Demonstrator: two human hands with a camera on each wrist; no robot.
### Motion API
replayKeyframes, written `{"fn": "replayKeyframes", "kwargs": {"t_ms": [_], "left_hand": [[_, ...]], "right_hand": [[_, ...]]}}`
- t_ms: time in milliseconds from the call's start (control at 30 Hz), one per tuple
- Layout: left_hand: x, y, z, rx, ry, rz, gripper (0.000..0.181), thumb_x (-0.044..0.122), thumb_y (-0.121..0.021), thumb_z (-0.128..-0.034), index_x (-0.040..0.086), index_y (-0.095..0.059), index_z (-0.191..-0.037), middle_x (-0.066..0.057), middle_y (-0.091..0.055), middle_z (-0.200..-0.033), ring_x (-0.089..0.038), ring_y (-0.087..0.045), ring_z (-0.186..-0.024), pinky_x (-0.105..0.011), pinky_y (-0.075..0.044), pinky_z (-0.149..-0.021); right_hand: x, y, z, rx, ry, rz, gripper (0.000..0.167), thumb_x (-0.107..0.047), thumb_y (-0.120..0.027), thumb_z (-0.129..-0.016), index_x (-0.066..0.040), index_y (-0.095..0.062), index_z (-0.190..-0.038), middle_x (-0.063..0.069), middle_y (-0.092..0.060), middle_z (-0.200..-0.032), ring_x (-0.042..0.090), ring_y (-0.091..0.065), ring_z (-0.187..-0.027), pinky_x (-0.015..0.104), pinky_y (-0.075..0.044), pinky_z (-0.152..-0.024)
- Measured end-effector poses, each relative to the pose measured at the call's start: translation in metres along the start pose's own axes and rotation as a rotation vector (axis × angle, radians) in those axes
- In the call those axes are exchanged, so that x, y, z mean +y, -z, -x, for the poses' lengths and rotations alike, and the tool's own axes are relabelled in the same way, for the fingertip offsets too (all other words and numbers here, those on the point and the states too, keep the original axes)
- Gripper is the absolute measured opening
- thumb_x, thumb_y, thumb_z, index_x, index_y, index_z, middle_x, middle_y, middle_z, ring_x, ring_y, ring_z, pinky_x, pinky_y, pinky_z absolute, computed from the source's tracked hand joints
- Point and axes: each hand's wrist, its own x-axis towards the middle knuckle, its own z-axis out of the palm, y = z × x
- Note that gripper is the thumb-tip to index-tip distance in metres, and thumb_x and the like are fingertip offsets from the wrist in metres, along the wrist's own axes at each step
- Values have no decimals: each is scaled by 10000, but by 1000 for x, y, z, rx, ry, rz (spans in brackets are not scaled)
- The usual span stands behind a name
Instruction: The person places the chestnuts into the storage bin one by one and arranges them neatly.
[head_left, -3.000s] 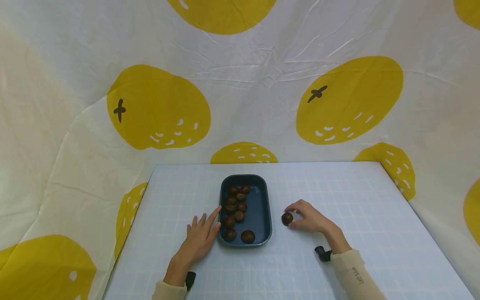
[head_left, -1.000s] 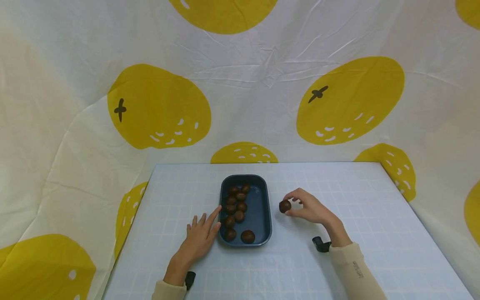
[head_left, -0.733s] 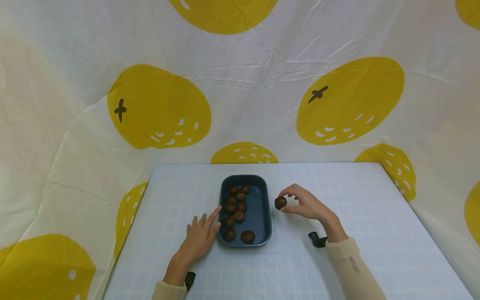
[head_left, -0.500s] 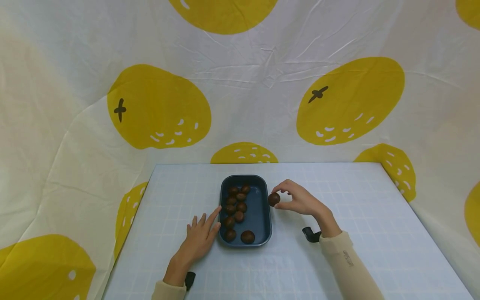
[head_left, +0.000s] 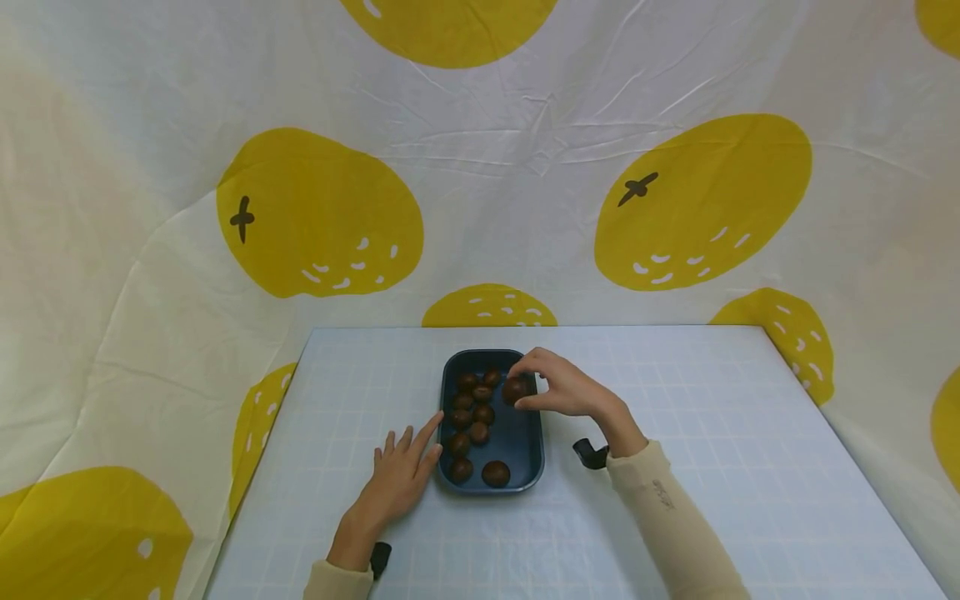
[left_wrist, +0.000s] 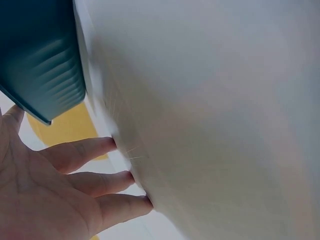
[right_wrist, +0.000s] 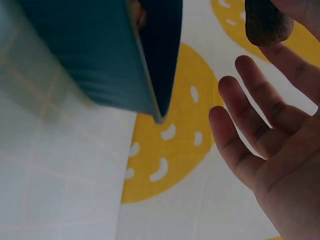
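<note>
In the head view, my right hand pinches a brown chestnut between thumb and fingertips, above the far right part of a dark blue tray. The right wrist view shows the same chestnut at the top, higher than the tray's rim, with the other fingers spread. Several glossy chestnuts lie inside, mostly along the left side; one chestnut sits near the front right. My left hand rests on the table with fingers spread, the index finger and thumb touching the tray's left side.
The table has a pale, checked cover. A white cloth printed with yellow fruit hangs behind it and at the sides. Black wrist cameras sit under both wrists.
My right hand has lifted the chestnut off the table to the tray's right and carried it leftward and away, over the rim. My left hand and the tray have stayed put.
</note>
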Motion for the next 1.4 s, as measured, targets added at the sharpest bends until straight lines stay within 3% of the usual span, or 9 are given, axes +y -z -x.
{"fn": "replayKeyframes", "kwargs": {"t_ms": [300, 533, 667, 933, 1167, 1400], "left_hand": [[1, -1, 2, 18, -6, -1, 549, 579, -307, -1056, 444, -226, -1583, -319, -351, -1516, -632, -157, -1384, -794, -93, -1031], [1, 1, 2, -4, 11, 7, 561, 616, -282, -1044, 469, -204, -1579, -298, -327, -1539, -604, -135, -1403, -777, -62, -1051], [1, 1, 2, -5, 10, 4, 561, 616, -282, -1044, 468, -204, -1579, -300, -329, -1537, -607, -142, -1401, -780, -67, -1047], [1, 0, 1, -14, 19, 1, 547, 586, -302, -1055, 465, -207, -1580, -298, -326, -1539, -608, -140, -1402, -775, -67, -1053], [1, 0, 0, -16, 31, 6, 536, 568, -323, -1059, 478, -214, -1575, -284, -322, -1547, -598, -128, -1407, -776, -60, -1051], [-1, 0, 0, -19, 31, 5, 562, 628, -277, -1038, 479, -211, -1575, -282, -320, -1549, -594, -124, -1409, -776, -57, -1051]], "right_hand": [[-12, -13, -26, -32, 130, 16, 365, -228, -804, -864, -108, -696, -1192, -10, -624, -1164, 192, -548, -1104, 504, -464, -959], [-18, -25, -41, -74, 176, 48, 368, -218, -811, -867, -89, -694, -1192, -6, -639, -1160, 180, -556, -1093, 370, -465, -946], [-19, -32, -48, -97, 190, 42, 360, -202, -808, -870, -86, -699, -1192, 10, -642, -1166, 197, -566, -1089, 383, -475, -929], [-12, -44, -57, -182, 152, 35, 357, -253, -815, -866, -144, -708, -1188, -36, -614, -1144, 191, -568, -1058, 361, -483, -912], [-6, -53, -60, -329, 120, 83, 353, -241, -828, -850, -189, -707, -1178, -80, -603, -1106, 132, -551, -1000, 305, -477, -878], [-7, -58, -60, -488, 8, 110, 360, -270, -865, -803, -248, -722, -1133, -75, -587, -1089, 105, -544, -950, 261, -482, -815]]}}
